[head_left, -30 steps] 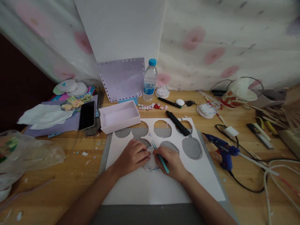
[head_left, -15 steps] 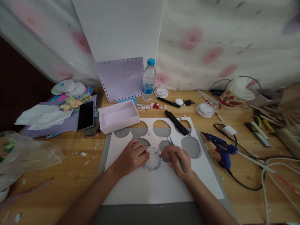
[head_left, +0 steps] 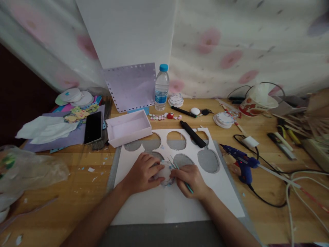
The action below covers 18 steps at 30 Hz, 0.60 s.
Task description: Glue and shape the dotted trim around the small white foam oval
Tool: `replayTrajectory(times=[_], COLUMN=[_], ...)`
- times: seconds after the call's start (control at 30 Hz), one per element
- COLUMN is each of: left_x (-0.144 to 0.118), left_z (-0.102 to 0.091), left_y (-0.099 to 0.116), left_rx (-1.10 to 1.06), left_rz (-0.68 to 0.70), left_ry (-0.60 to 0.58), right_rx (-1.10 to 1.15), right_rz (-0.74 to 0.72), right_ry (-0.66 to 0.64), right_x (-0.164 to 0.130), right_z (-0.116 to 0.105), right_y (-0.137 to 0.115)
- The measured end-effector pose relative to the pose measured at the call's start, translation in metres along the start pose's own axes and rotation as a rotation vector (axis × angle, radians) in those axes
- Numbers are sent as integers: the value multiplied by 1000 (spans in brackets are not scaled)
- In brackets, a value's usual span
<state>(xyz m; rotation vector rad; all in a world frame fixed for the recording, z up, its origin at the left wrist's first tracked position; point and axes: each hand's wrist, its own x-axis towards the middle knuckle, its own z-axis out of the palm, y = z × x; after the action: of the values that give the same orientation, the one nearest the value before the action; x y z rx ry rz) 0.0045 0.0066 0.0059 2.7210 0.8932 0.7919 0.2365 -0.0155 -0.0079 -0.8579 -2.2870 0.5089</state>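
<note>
A small round white paper disc (head_left: 166,170) with blue bits around its rim sits over the white foam sheet (head_left: 154,212). My left hand (head_left: 145,173) grips the disc's left edge between thumb and fingers, hiding part of it. In my right hand (head_left: 191,180) is a pair of thin teal tweezers (head_left: 189,187), their tips pointing up and left over the disc's far edge. The right fingertips touch the disc's right rim. Several round holes are cut through the foam sheet, which lies on a grey cutting mat (head_left: 159,235).
Behind the sheet stand a pale open box (head_left: 128,128), a water bottle (head_left: 161,87) and a black marker-like tool (head_left: 192,134). A blue glue gun (head_left: 241,161) with its cable lies at right. On the left are a phone (head_left: 93,127) and a plastic bag (head_left: 31,171).
My right hand has moved left to the disc, and the tweezers' tips have swung left and down with it. The left thumb now reaches further over the disc.
</note>
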Motion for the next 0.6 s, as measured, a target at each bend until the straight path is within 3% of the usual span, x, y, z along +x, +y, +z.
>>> replayTrajectory(times=[0.6], left_x=[-2], left_z=[-2], left_y=[-4], left_rx=[-126], left_rz=[-52], left_ry=[-58], right_rx=[106], right_rz=[23], right_ry=[34], right_x=[1], right_z=[2], right_y=[3])
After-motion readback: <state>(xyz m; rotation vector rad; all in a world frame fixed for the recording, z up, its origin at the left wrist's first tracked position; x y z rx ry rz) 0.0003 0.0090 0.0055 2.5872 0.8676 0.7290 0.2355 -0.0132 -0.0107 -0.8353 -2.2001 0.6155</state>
